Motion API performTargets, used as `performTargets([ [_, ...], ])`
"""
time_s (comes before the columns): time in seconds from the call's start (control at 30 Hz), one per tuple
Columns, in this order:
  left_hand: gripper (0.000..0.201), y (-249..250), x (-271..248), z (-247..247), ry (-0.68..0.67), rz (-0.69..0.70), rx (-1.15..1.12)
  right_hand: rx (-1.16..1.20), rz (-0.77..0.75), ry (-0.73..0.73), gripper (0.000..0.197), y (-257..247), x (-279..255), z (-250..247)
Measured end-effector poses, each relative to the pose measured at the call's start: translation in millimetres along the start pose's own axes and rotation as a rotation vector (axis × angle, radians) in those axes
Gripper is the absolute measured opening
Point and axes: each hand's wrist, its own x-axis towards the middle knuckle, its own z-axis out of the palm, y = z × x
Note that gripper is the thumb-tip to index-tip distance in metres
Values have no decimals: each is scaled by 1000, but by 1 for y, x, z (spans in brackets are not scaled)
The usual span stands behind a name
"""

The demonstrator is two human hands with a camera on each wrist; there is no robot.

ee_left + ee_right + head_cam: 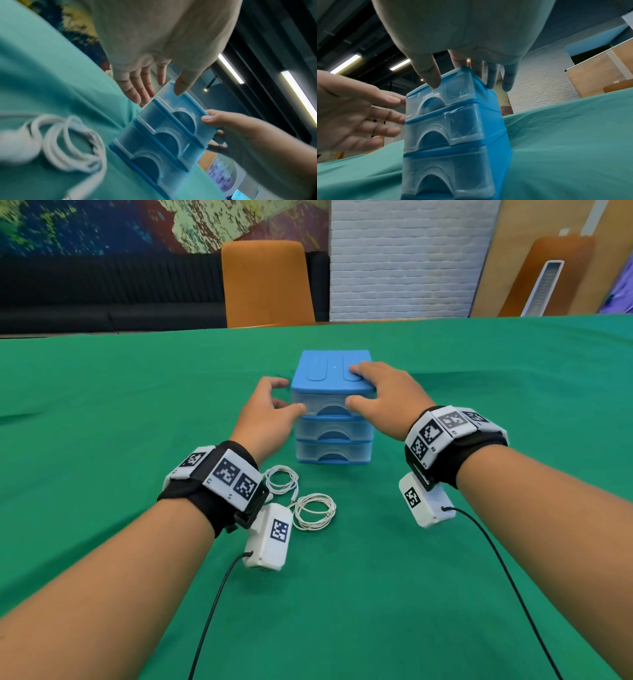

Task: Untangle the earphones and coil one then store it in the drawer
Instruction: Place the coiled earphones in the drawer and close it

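Note:
A blue drawer unit [330,369] [489,121] with three translucent drawers, all closed, stands mid-table. My right hand [383,395] [458,59] rests on its top right corner, fingers straight on the lid and side, thumb against the top drawer [330,405] [440,98]. My left hand [270,409] [149,81] hangs relaxed at the unit's left side, its thumb touching the top drawer's left front edge. Two white earphone coils lie on the cloth in front of the unit, one [281,479] partly behind my left wrist, the other [315,511] [72,146] nearer me.
A green cloth [479,405] covers the whole table. An orange chair [267,282] stands behind the far edge, with a dark sofa [102,296] to its left. Black cables [212,611] trail from both wrist cameras over the near table.

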Motion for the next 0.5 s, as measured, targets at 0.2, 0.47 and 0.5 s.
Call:
performTargets([
  [0.2, 32, 6, -29, 11, -191, -349, -364, -18, 29, -2, 59, -8, -2, 0],
  [0.47, 11, 13, -37, 22, -241, -559, -820, 0, 46, 6, 57, -9, -2, 0],
  [0.5, 13, 14, -38, 22, -240, -565, -857, 6, 46, 8, 57, -9, -2, 1],
])
